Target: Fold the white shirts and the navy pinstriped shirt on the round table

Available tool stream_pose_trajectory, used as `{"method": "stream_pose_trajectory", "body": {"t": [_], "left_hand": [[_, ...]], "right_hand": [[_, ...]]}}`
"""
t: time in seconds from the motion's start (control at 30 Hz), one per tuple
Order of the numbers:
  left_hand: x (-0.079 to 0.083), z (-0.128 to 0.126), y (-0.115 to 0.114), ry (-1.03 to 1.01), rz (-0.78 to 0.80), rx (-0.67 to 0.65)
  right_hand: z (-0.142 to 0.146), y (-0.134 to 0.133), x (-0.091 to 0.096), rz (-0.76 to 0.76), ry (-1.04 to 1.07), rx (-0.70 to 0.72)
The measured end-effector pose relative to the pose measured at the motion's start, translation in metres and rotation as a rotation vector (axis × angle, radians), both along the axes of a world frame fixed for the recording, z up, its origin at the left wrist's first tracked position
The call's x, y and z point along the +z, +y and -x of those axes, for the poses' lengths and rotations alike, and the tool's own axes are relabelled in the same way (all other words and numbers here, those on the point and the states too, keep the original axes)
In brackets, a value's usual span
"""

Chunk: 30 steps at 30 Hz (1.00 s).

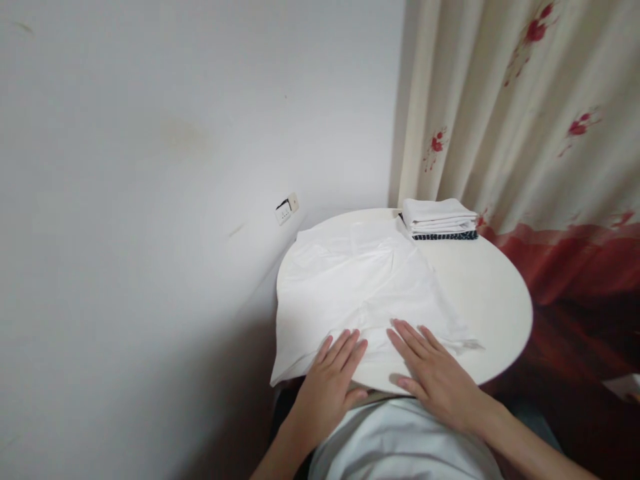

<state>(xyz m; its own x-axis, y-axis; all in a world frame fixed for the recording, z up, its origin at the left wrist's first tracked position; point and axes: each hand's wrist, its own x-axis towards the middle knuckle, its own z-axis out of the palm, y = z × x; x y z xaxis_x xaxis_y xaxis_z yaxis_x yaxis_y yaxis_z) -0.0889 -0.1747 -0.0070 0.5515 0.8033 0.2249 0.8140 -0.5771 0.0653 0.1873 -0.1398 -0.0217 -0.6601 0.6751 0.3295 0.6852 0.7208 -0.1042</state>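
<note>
A thin white cloth (345,287) lies spread over the left and middle of a round white table (490,293), with creases across it and its left corner hanging past the rim. My left hand (330,383) rests on the cloth's near edge, fingers stretched forward and thumb out to the side. To its right, my right hand (427,370) lies flat with fingers apart, its fingertips on the near edge of the cloth. Neither hand grips anything. Whether the cloth is a garment or a plain sheet, I cannot tell.
A stack of folded white cloths (440,217) sits at the table's back right, on a dark patterned folded cloth (445,235). A white wall (150,200) with a socket (283,213) borders the left. A cream and red curtain (500,120) hangs behind on the right.
</note>
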Motion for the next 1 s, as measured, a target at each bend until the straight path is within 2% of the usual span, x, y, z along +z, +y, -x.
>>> {"method": "stream_pose_trajectory", "body": {"t": [0.37, 0.63, 0.77, 0.87, 0.93, 1.0], "left_hand": [[-0.008, 0.0, 0.0, 0.034, -0.051, 0.037], [-0.008, -0.001, 0.0, 0.028, -0.042, 0.043], [-0.013, -0.002, 0.001, 0.005, -0.036, 0.059], [-0.015, -0.001, 0.002, 0.004, -0.031, 0.067], [-0.016, 0.0, 0.003, 0.008, -0.026, 0.053], [-0.015, 0.003, 0.004, 0.017, -0.016, 0.033]], "right_hand": [[-0.056, -0.002, -0.016, -0.162, -0.031, -0.299], [-0.088, -0.007, -0.028, -0.173, -0.031, -0.382], [-0.086, -0.008, -0.034, -0.185, 0.036, -0.443], [-0.071, -0.008, -0.027, -0.247, 0.083, -0.507], [-0.053, -0.008, -0.016, -0.231, 0.082, -0.426], [-0.032, -0.007, -0.003, -0.166, 0.063, -0.254]]}}
